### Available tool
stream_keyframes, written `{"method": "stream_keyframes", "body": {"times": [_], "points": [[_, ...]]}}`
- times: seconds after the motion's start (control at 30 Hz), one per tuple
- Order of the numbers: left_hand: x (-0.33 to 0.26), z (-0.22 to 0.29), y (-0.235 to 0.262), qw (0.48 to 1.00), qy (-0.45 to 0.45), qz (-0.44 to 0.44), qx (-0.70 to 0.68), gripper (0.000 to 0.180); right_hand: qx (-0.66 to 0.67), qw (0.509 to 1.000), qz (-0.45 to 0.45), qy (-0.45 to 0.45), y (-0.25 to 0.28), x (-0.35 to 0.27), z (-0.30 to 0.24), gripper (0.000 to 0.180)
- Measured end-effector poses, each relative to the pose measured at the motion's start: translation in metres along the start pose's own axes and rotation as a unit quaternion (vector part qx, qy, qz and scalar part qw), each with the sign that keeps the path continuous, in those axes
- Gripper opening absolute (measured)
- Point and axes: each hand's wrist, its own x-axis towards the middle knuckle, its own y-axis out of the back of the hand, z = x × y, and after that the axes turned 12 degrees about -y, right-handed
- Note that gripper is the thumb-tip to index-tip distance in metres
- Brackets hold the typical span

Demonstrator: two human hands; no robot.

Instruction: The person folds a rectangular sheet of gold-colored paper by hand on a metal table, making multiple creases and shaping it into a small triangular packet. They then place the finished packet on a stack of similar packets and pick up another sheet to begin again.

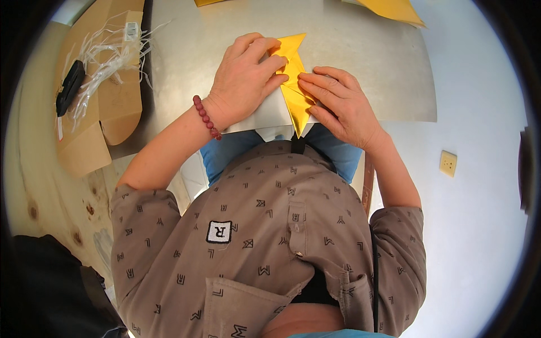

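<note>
- Metal table (389, 73) under both hands; firm creasing surface, I'd judge.
- Left hand (242, 73), fingers curled, holds folded gold paper (293, 67); steady pressure advised.
- Right hand (345, 104), thumb gap narrow, holds its opposite side.
- Paper, between hands: align edges before pressing.

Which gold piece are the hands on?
The folded, pointed gold piece at the table's near edge: left hand and right hand are on it. The upper-right gold sheet and the gold sliver at the picture's top edge lie untouched.
</note>
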Motion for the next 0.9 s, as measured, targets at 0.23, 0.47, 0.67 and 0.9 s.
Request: {"method": "stream_keyframes", "body": {"times": [0.23,0.47,0.67,0.9], "points": [[-0.002,0.019,0.007,0.992,-0.001,-0.107,-0.072,0.026,-0.005,1.000,-0.015,-0.015,-0.002,-0.004,0.000,0.051],[-0.021,0.052,0.025,0.990,0.006,-0.084,-0.113,0.038,-0.028,0.999,-0.033,-0.018,0.002,-0.009,-0.002,0.058],[-0.023,0.064,0.018,0.992,0.013,-0.083,-0.091,0.039,-0.006,0.999,-0.037,-0.005,0.002,-0.018,-0.005,0.061],[-0.031,0.067,0.016,0.996,0.015,-0.028,-0.087,0.026,0.024,0.999,0.019,-0.019,-0.006,-0.025,-0.007,0.056]]}}
